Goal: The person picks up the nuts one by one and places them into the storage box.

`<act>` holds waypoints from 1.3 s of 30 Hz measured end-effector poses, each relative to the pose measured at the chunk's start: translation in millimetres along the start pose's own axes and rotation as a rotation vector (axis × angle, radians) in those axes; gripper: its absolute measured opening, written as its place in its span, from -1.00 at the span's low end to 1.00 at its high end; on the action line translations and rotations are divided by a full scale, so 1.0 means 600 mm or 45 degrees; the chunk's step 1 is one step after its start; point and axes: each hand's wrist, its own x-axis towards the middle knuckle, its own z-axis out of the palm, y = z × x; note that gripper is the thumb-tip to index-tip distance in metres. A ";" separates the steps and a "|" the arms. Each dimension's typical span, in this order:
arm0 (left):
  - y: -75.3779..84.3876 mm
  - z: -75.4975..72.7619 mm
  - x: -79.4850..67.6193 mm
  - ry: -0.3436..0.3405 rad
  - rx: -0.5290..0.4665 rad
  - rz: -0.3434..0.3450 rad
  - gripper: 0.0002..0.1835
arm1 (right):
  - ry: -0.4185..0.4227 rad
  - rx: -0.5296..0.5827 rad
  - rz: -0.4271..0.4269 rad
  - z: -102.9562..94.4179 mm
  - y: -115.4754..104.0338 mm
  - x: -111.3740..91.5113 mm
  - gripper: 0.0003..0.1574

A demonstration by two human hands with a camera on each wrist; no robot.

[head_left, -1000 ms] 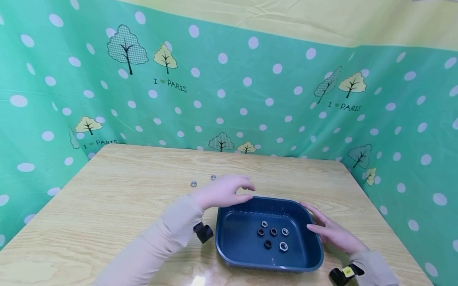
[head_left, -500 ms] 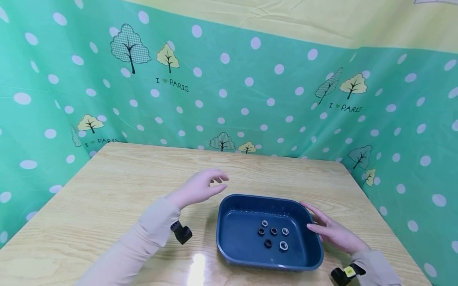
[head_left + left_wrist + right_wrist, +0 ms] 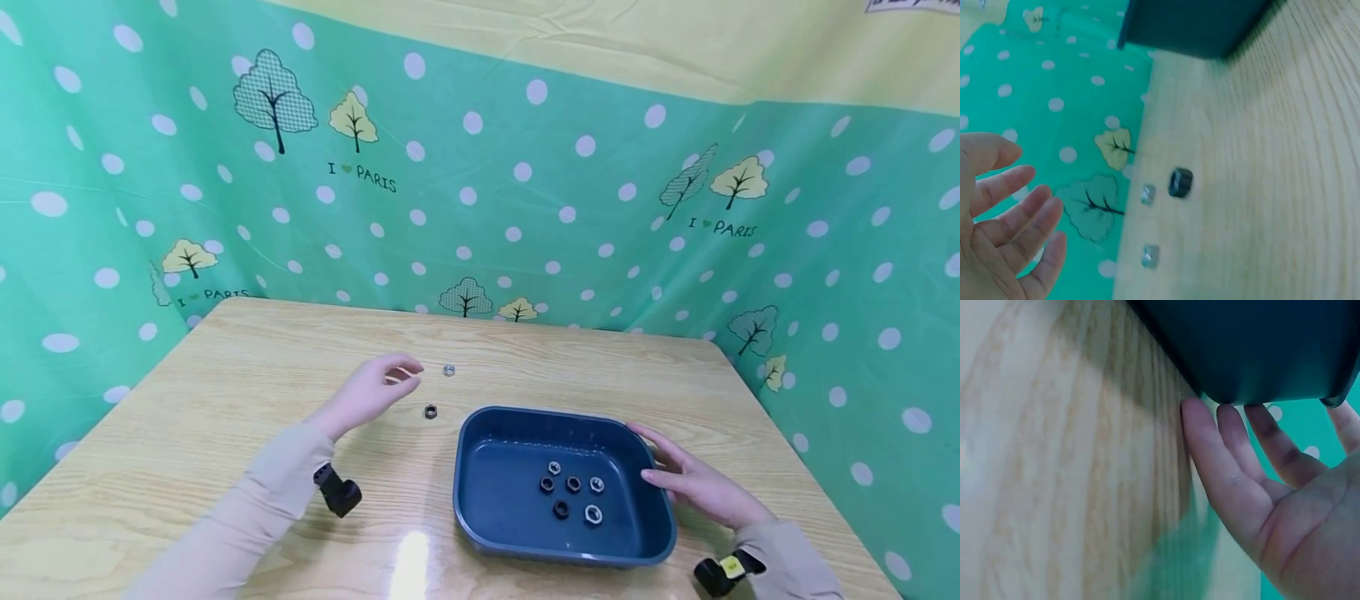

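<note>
My left hand (image 3: pixel 369 392) is over the table with fingers loosely bent and nothing held. Close to its fingertips are a silver nut (image 3: pixel 448 370) and a black nut (image 3: pixel 431 412). The left wrist view shows the black nut (image 3: pixel 1180 182) and two silver nuts, one nearer (image 3: pixel 1150 256) and one (image 3: pixel 1147 194) beside the black one; in the head view the hand hides one silver nut. My right hand (image 3: pixel 701 487) holds the right wall of a blue plastic tub (image 3: pixel 468 533), thumb over the rim and fingers along the outside (image 3: pixel 1235 437). Inside lie three silver nuts (image 3: pixel 593 515) and three dark ones (image 3: pixel 561 509).
The wooden table (image 3: pixel 285 350) extends left of the tub and behind it. A green dotted curtain (image 3: pixel 420 242) hangs along the far edge and both sides. Each wrist carries a small black camera, on the left (image 3: pixel 337 492) and right (image 3: pixel 720 575).
My left hand has moved left from above the tub's far left corner to the loose nuts, uncovering the black nut. The right hand keeps its place on the tub.
</note>
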 end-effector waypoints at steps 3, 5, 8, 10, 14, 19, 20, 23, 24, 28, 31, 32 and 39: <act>-0.014 -0.004 0.001 0.027 -0.011 -0.058 -0.68 | 0.033 -0.061 0.015 -0.001 -0.005 -0.002 -0.08; -0.022 -0.006 0.003 0.046 -0.004 -0.086 -0.68 | 0.053 -0.113 0.024 -0.001 -0.009 -0.003 -0.08; -0.031 -0.007 0.005 0.060 0.007 -0.121 -0.68 | 0.061 -0.181 0.016 -0.004 -0.015 -0.005 -0.08; -0.037 -0.005 0.006 0.056 0.008 -0.139 -0.68 | 0.060 -0.203 0.006 -0.005 -0.018 -0.006 -0.08; -0.049 0.000 0.011 0.043 -0.002 -0.152 -0.66 | 0.052 -0.239 -0.024 -0.010 -0.020 -0.005 -0.09; -0.065 0.009 0.022 0.052 -0.008 -0.166 -0.64 | 0.069 -0.243 -0.029 -0.009 -0.023 -0.004 -0.08; -0.068 0.011 0.024 0.052 -0.002 -0.170 -0.63 | 0.073 -0.239 -0.028 -0.009 -0.024 -0.004 -0.08; -0.074 0.016 0.030 0.048 0.035 -0.169 -0.60 | 0.076 -0.251 -0.030 -0.007 -0.029 -0.005 -0.07; -0.074 0.018 0.032 0.043 0.062 -0.161 -0.59 | 0.081 -0.252 -0.026 -0.007 -0.030 -0.005 -0.07; -0.077 0.022 0.037 0.045 0.172 -0.155 -0.56 | 0.085 -0.287 -0.036 -0.006 -0.036 -0.006 -0.08; -0.080 0.025 0.039 0.052 0.243 -0.190 -0.54 | 0.091 -0.307 -0.036 -0.005 -0.039 -0.007 -0.08; -0.081 0.026 0.040 0.052 0.265 -0.204 -0.54 | 0.094 -0.312 -0.035 -0.005 -0.040 -0.007 -0.08; -0.085 0.028 0.040 0.052 0.353 -0.300 -0.56 | 0.088 -0.306 -0.040 -0.003 -0.038 -0.010 -0.09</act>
